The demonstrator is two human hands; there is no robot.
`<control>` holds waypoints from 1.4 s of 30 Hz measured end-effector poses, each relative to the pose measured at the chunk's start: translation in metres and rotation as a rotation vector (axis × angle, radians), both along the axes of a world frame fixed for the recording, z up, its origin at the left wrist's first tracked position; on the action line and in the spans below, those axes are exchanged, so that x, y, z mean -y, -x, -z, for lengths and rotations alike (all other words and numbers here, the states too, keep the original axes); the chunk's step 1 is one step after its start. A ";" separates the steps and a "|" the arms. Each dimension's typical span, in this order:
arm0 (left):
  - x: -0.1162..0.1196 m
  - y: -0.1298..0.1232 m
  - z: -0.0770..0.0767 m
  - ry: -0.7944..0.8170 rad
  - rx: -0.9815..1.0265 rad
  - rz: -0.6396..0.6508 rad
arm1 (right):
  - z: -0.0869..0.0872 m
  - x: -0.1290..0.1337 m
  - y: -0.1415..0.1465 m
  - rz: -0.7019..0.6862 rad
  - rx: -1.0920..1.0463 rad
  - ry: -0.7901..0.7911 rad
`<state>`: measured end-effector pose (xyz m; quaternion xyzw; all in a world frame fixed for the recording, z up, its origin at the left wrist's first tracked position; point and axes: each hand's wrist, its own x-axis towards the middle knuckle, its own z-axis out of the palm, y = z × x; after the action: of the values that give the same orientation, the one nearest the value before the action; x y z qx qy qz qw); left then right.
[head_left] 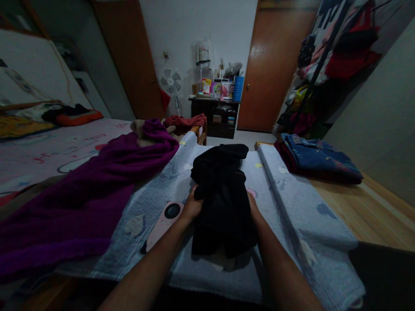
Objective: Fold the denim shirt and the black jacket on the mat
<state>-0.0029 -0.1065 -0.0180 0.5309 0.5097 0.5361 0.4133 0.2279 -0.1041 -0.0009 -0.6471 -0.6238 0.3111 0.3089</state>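
A bunched black garment (pixel 223 207) is held up in front of me over the pale blue quilted cloth (pixel 275 242). My left hand (pixel 193 205) grips its left side, the thumb showing and the other fingers mostly hidden by the fabric. On the opposite side, my right hand (pixel 253 206) holds the garment's edge, with its fingers behind the fabric. Just left of my left forearm lies a pink phone (pixel 165 224) with a round dark camera ring. The exact kind of garment cannot be made out.
Purple fabric (pixel 97 190) lies heaped on the left, partly over the quilted cloth. Folded denim clothing (pixel 320 153) rests on dark red fabric at the right, on a wooden surface (pixel 385 207). Behind stand a fan (pixel 171 82) and a dark cabinet (pixel 212 125); clothes hang at the upper right.
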 end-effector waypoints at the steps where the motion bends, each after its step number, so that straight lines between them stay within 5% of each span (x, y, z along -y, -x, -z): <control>1: -0.002 0.009 -0.004 -0.019 -0.018 -0.001 | -0.005 0.000 -0.007 0.015 0.042 -0.013; 8: -0.009 0.065 -0.038 0.023 -0.498 -0.089 | -0.064 0.009 -0.073 0.124 0.522 -0.153; 14: -0.002 0.071 -0.040 0.177 -1.173 -0.078 | -0.100 0.023 -0.116 0.264 0.754 -0.218; 19: 0.005 0.059 -0.065 0.198 -1.469 0.022 | -0.080 0.023 -0.126 0.122 0.935 0.009; 23: -0.002 0.035 -0.104 0.108 -1.372 0.261 | -0.065 0.005 -0.109 -0.043 0.824 -0.003; 26: -0.023 0.006 -0.115 -0.016 -1.334 0.250 | -0.055 -0.020 -0.085 -0.041 0.742 -0.061; 30: -0.068 -0.023 -0.097 -0.008 -1.344 0.114 | -0.035 -0.044 -0.052 -0.095 0.752 0.098; 34: -0.107 -0.022 -0.072 0.089 -1.426 0.016 | -0.014 -0.048 -0.039 -0.067 0.770 0.125; 39: -0.131 -0.006 -0.059 0.102 -1.451 0.071 | -0.001 -0.053 -0.043 0.074 0.831 0.073; 42: -0.140 -0.003 -0.056 0.127 -1.408 0.085 | -0.003 -0.059 -0.044 0.025 0.777 0.133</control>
<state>-0.0001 0.0336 0.0378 0.7457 0.6650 0.0181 0.0363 0.2714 -0.0449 0.0020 -0.7429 -0.6647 0.0788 0.0109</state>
